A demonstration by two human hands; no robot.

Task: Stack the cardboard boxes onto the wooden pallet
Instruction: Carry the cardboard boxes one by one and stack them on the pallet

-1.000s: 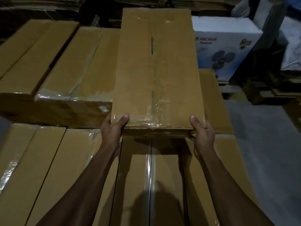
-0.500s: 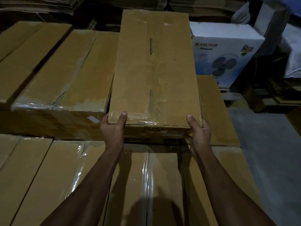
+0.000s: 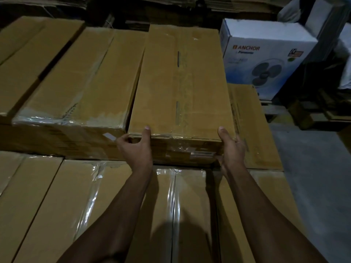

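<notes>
Where 2 bare forearms reach forward from the bottom edge, gripped between them: a long brown cardboard box [image 3: 180, 80], lying flat and lengthwise away from the viewer. Left hand [image 3: 135, 147] at the near left corner, thumb hooked over the top edge, fingers curled round the corner and down the front face. Right hand [image 3: 232, 147] at the near right corner, thumb lying along the top edge, remaining fingers wrapped under and behind, hidden from view. Clear packing tape down the middle seam of the held box, crinkled at the near end. Box resting level with, and tight against, a taped neighbouring box [image 3: 79, 88] on its left, both on an upper layer. Beneath and nearer, a lower layer of boxes [image 3: 76, 205] with shiny tape strips. Jutting out to the right below the held box, another brown carton [image 3: 252, 126]. Farther right, a white fan box [image 3: 266, 56] printed "ANCHOR" with a fan picture. Grey floor [image 3: 313, 177] at right. Pallet not visible. Dim lighting throughout.
</notes>
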